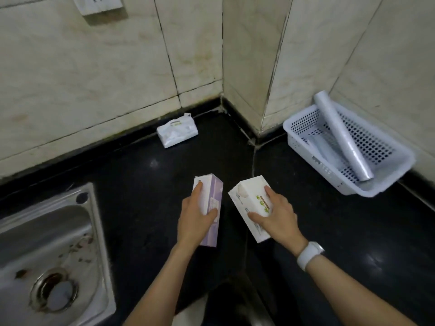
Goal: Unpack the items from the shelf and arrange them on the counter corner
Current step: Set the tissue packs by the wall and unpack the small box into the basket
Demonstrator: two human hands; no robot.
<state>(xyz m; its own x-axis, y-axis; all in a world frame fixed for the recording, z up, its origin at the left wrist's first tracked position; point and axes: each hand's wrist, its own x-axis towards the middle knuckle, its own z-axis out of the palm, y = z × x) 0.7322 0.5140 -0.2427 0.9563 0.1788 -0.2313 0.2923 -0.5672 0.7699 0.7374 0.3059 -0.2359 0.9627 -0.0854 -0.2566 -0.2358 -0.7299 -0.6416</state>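
My left hand [195, 220] grips a purple and white tissue pack [215, 196] above the black counter [146, 196]. My right hand [275, 215] grips a white tissue pack with a green print [247, 198], tilted, just right of the purple one. The two packs are side by side, a small gap between them. A third white tissue pack [177, 133] lies on the counter against the back wall, near the corner.
A white perforated plastic basket [303, 147] stands at the right against the wall, with a roll of plastic wrap [341, 135] leaning in it. A steel sink [49, 250] fills the lower left. Tiled walls meet in the corner [222, 100]. A white watch is on my right wrist [309, 254].
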